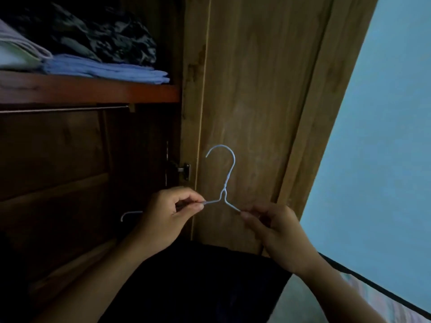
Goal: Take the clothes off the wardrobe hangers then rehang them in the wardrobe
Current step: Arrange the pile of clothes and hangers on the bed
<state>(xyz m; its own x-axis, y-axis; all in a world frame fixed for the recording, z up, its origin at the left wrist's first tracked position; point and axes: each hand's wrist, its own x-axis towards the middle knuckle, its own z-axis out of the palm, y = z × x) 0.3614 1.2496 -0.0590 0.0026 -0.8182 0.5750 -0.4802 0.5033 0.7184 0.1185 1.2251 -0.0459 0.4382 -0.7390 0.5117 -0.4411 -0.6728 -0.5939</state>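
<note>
A pale blue wire hanger (pixel 225 183) stands upright in front of the wardrobe door, hook at the top. My left hand (pixel 166 215) pinches its left shoulder and my right hand (pixel 276 226) pinches its right shoulder. Both ends of the hanger are hidden in my fingers. A dark garment (pixel 198 283) hangs below my hands; whether it sits on the hanger I cannot tell. A second pale hook (pixel 129 214) shows just left of my left hand. The hanging rail (pixel 65 110) runs under the shelf, bare along the stretch I see.
A wooden shelf (pixel 93 90) carries folded blue cloth (pixel 105 68), white cloth (pixel 18 50) and dark fabric (pixel 98 36). The open wardrobe door (pixel 256 101) stands right behind the hanger, with a latch (pixel 185 170) at its edge. A light blue wall (pixel 384 159) fills the right.
</note>
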